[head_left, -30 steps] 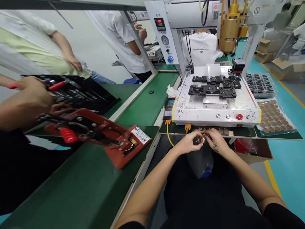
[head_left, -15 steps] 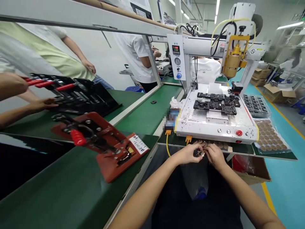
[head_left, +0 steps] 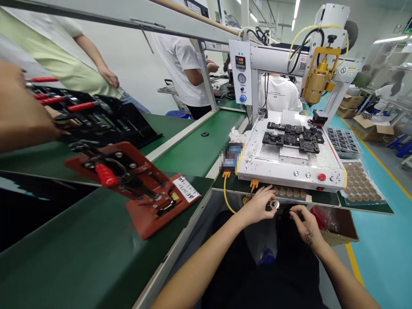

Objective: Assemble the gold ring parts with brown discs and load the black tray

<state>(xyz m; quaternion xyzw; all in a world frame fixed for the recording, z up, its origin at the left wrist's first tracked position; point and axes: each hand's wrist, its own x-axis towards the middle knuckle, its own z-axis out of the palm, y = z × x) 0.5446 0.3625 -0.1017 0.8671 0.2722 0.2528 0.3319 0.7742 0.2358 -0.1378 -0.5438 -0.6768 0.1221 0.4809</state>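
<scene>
My left hand (head_left: 260, 206) is closed, pinching a small round copper-coloured ring part (head_left: 274, 204) between thumb and fingers, just in front of the bench edge. To its right and apart from it, my right hand (head_left: 307, 225) has thumb and forefinger pressed together; anything between them is too small to make out. Behind my hands, a row of round brown discs (head_left: 290, 193) lies along the bench edge below the white bench machine (head_left: 289, 174). Black fixture blocks (head_left: 292, 137) sit on the machine's bed under a gold dispensing head (head_left: 317, 83).
A bagged sheet of brown discs (head_left: 363, 184) lies right of the machine, near a clear tray of black parts (head_left: 344, 143). Left stands a red-brown clamp fixture (head_left: 151, 197). One small black part (head_left: 204, 134) rests on the green belt (head_left: 189, 150). A co-worker's arm (head_left: 25, 111) reaches toward black clamps (head_left: 96, 116).
My hands have separated: the right has moved right and slightly down, while the left still holds the ring part. At far left, a co-worker's arm has shifted in front of the black clamps.
</scene>
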